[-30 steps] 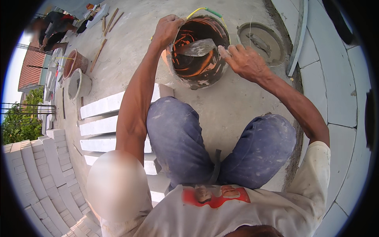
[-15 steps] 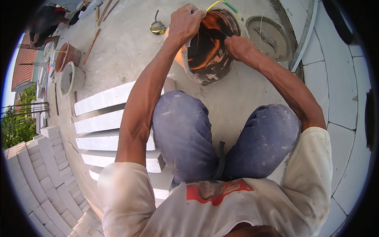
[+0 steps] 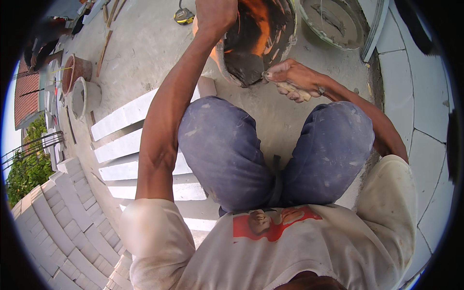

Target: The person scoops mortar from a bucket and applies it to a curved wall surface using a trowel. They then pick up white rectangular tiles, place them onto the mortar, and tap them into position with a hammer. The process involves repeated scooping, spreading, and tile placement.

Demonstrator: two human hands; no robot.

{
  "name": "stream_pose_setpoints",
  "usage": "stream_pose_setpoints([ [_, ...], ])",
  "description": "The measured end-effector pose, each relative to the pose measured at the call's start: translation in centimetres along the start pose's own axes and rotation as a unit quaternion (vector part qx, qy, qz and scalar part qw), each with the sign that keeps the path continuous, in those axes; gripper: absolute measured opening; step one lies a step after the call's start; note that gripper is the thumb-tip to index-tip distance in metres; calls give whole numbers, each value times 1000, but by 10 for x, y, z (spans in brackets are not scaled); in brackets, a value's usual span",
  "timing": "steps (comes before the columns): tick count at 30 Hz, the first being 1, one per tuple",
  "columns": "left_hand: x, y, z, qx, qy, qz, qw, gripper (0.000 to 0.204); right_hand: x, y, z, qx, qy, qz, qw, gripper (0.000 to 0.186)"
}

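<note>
At the top of the view my left hand [image 3: 215, 14] is closed at the left rim of a bucket [image 3: 263, 24] with an orange, mortar-smeared inside; its fingertips are cut off by the frame. The bucket is tilted toward me. My right hand [image 3: 292, 79] grips a trowel's pale handle just outside the near right rim, and the dark, coated blade [image 3: 244, 63] rests in the bucket's lower part. My bent knees [image 3: 217, 150] are below the bucket, in dusty blue trousers.
A basin of grey mix [image 3: 331, 26] stands right of the bucket, a tape measure [image 3: 183, 17] left. White blocks lie in rows [image 3: 116, 125] and stacks [image 3: 67, 217]. A block wall [image 3: 418, 96] runs along the right. Two buckets [image 3: 84, 99] and another person [image 3: 41, 43] are far left.
My right hand has come down toward me from inside the bucket to its near rim. The bucket and my left hand now sit higher in the picture.
</note>
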State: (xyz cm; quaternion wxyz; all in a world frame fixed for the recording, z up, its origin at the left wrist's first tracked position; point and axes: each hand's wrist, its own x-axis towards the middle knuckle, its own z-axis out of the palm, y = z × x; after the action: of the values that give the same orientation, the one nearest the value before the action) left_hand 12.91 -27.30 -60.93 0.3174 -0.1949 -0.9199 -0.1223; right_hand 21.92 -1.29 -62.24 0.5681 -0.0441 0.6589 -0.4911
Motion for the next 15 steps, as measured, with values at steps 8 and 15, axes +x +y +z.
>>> stream_pose_setpoints([
  [8,-2,12,7,-9,-4,14,1000,10,-7,18,6,311,-129,-87,938,48],
  [15,9,41,-14,-239,-42,-319,916,35,-18,43,-9,443,-202,-187,853,55],
])
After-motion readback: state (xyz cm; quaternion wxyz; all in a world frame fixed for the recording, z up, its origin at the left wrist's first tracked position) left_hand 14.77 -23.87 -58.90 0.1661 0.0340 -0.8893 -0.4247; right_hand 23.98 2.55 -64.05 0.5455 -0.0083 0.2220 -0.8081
